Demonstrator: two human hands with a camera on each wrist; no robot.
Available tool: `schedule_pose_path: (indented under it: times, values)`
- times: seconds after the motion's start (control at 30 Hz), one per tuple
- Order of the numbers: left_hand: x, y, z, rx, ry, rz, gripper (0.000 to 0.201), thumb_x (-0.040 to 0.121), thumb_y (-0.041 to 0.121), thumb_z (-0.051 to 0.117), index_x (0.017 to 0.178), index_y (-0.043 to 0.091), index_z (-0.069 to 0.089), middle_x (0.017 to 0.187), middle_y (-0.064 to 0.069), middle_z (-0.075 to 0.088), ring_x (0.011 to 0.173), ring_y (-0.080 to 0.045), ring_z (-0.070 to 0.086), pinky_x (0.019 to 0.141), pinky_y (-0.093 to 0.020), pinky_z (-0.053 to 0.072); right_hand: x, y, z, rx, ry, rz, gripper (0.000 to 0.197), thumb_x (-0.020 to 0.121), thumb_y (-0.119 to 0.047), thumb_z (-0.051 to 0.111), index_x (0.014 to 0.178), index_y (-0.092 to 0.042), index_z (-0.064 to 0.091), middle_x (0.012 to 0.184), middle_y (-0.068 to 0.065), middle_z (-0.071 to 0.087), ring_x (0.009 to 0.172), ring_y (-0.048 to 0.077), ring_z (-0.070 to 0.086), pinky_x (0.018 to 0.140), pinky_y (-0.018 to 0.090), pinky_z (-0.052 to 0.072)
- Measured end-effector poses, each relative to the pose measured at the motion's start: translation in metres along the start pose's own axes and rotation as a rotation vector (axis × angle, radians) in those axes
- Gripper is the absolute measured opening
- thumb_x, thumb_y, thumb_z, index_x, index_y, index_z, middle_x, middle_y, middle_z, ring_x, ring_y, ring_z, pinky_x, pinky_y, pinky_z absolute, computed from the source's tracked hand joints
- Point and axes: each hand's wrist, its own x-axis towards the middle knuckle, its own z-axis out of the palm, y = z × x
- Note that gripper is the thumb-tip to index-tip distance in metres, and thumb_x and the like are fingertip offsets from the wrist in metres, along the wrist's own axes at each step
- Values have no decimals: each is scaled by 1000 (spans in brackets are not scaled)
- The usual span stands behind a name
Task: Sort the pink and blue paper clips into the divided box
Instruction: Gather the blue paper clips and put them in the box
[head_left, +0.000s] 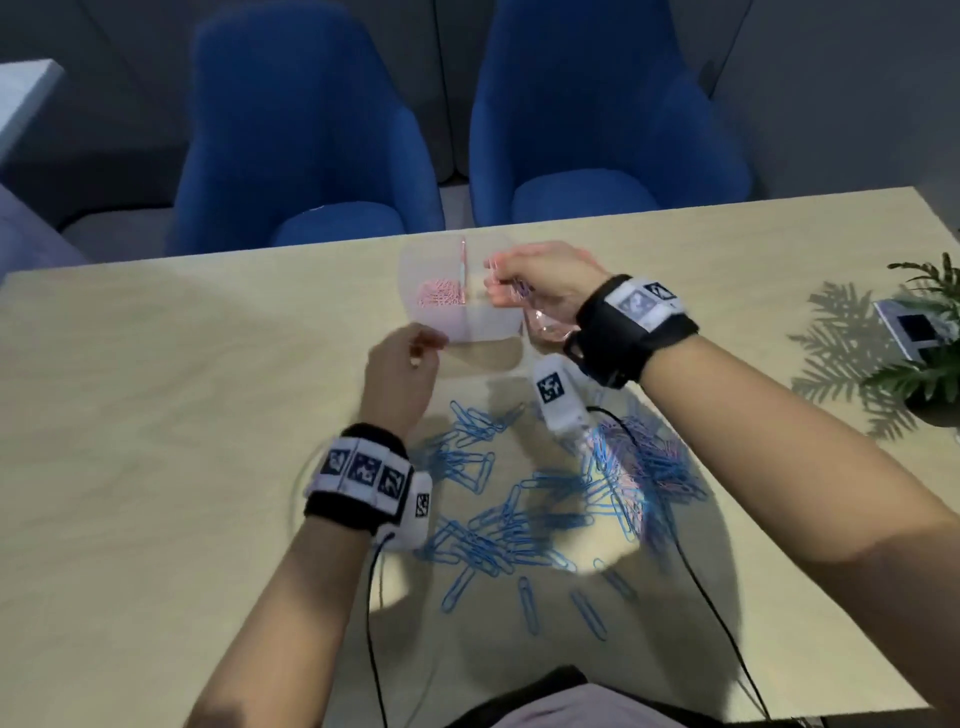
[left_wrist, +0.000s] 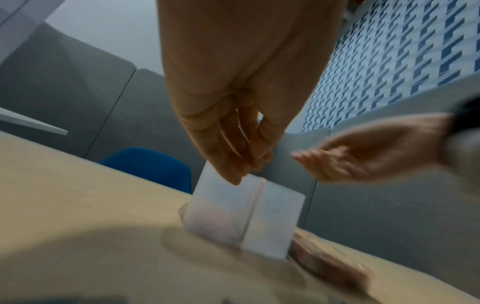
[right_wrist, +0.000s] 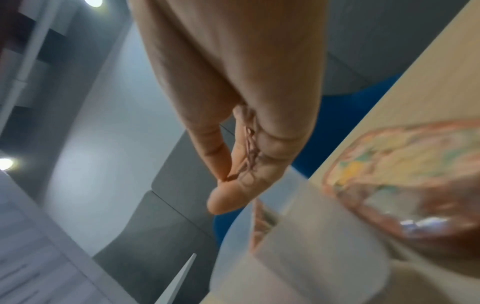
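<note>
- The left hand (head_left: 400, 374) is pinching the near rim of the divided box (head_left: 483, 327), seemingly steadying it so it doesn't skid on the counter (head_left: 156, 415).
- The right hand (head_left: 540, 283) is hovering over the box's right side, fingers curled around a small bunch of pink paper clips (right_wrist: 250, 152), probably lining up a drop.
- A pink heap (head_left: 441, 299) is already sitting in the compartment just beyond the left hand's fingertips; the nearer cells are looking bare.
- The blue paper clips (head_left: 519, 499) are lying scattered between the two wrists, within easy reach for later.
</note>
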Motion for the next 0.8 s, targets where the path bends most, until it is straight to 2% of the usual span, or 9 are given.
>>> schedule_pose_path:
  times: [0.2,0.3,0.33,0.37,0.4,0.43,0.53,0.63,0.8]
  values:
    - [-66,-18,14,127,-312,-86,18,87,7,52,93,12,68,97,-2,70,90,-13,62,85,-28,49,49,-17,52,99,-114,223,34,99,-26,34,73,-7,46,90,11,54,74,20,44,81,26,42]
    - [-79,-22,20,167,-378,-77,19,87,7,51,95,13,68,101,-4,70,95,-18,62,86,-28,48,47,-15,58,99,-175,234,40,99,-30,29,61,-18,33,63,-1,30,57,12,11,57,23,21]
    - [-80,-23,23,194,-396,-58,19,87,9,51,95,13,68,101,-5,69,96,-19,61,86,-29,47,44,-15,57,115,-180,216,38,99,-27,29,65,-15,41,62,3,41,55,17,31,59,23,28]
    - [-80,-24,26,226,-409,-33,19,87,10,51,94,14,68,100,-5,69,97,-21,60,87,-32,47,38,-14,53,134,-175,184,34,99,-23,30,83,-8,56,79,11,63,69,31,55,72,26,44]
    - [-79,-24,28,263,-417,-8,18,86,12,51,93,16,68,100,-4,69,97,-23,59,88,-35,47,32,-13,46,144,-143,146,36,99,-19,30,111,1,57,114,21,65,114,46,53,96,35,47]
    - [-77,-23,31,307,-419,17,18,86,13,50,93,16,67,100,-4,68,98,-24,57,88,-36,45,23,-13,38,137,-93,108,40,99,-17,31,127,5,49,134,25,52,126,42,46,108,39,40]
    - [-69,-17,41,395,-403,119,20,87,15,50,99,16,65,105,-5,63,101,-26,51,88,-34,39,-7,-4,7,86,36,-35,30,96,-11,36,108,4,59,109,22,64,94,29,66,81,29,56]
    - [-63,-11,55,424,-448,207,24,89,25,49,109,15,60,112,-6,59,106,-26,47,94,-36,38,-37,29,-30,-139,121,-42,17,90,-5,45,80,-8,59,75,13,59,49,12,56,49,23,48]
    - [-54,-8,76,546,-466,348,37,92,33,43,125,19,50,132,-2,50,119,-26,47,96,-42,41,-59,104,-71,-892,118,-65,25,86,-1,47,87,-6,71,93,15,69,76,18,62,69,25,47]
